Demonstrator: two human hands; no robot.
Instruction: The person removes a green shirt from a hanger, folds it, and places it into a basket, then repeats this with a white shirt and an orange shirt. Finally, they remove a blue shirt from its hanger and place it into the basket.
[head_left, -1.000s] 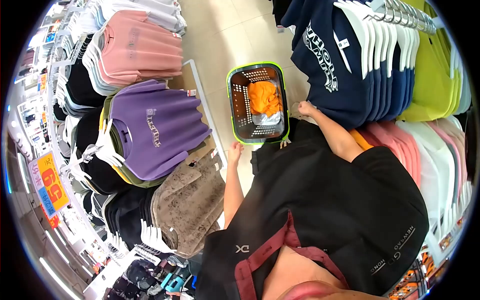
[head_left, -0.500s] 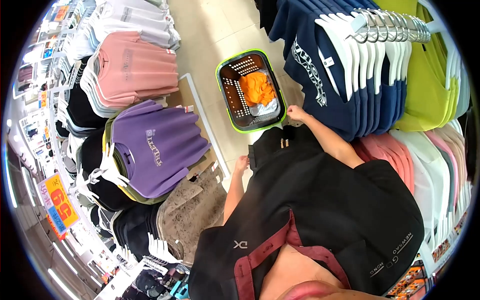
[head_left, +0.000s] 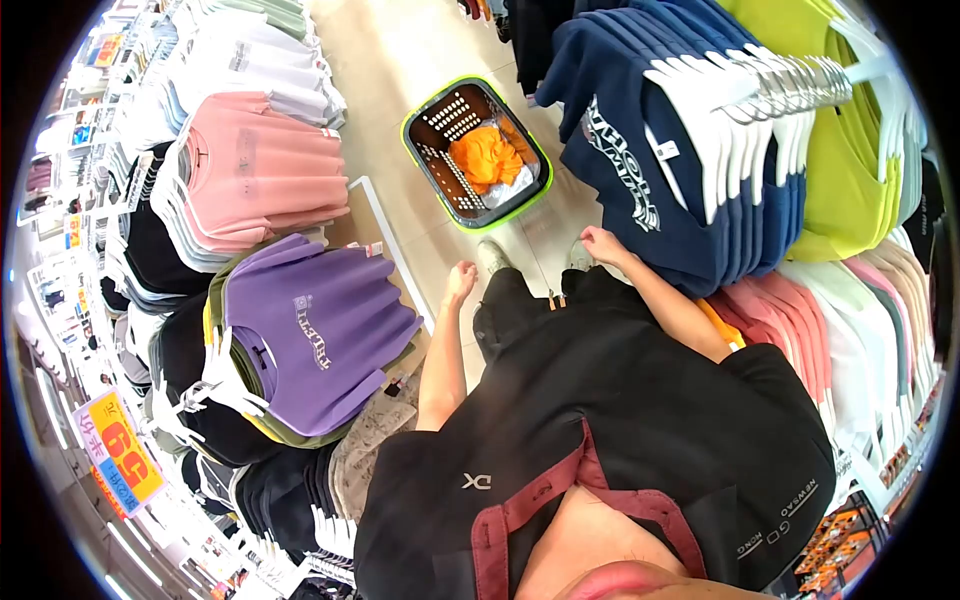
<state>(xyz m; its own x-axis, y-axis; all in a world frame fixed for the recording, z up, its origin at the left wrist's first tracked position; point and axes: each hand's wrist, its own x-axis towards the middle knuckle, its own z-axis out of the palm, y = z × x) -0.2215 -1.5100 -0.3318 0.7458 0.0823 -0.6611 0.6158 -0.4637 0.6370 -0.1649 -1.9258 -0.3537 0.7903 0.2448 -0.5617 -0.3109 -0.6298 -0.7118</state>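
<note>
My left hand (head_left: 462, 280) hangs beside my dark trousers, its fingers curled in with no object showing in them. Out to the other side, my right hand (head_left: 603, 245) is also loosely closed, nearest to the navy shirts (head_left: 625, 165) on the rack, with nothing visible in it. On the floor ahead of my shoes (head_left: 492, 258) stands a black shopping basket (head_left: 425, 125) with a lime-green rim. Neither hand touches it. Inside lies a bunched orange cloth item (head_left: 487, 160), with a clear or silvery package (head_left: 512, 187) partly under it.
Left of the aisle hang a purple sweatshirt (head_left: 315, 335), pink shirts (head_left: 260, 175) and dark garments. Yellow-green shirts (head_left: 830, 165) and coral garments (head_left: 775, 310) hang on the right. A white-edged low base (head_left: 395, 250) borders the tiled aisle floor (head_left: 375, 70). A price sign (head_left: 120, 452) hangs lower left.
The basket now appears farther forward and slightly left, with my shoes in view behind it. My left hand has risen and moved left in view. My right hand sits slightly lower.
</note>
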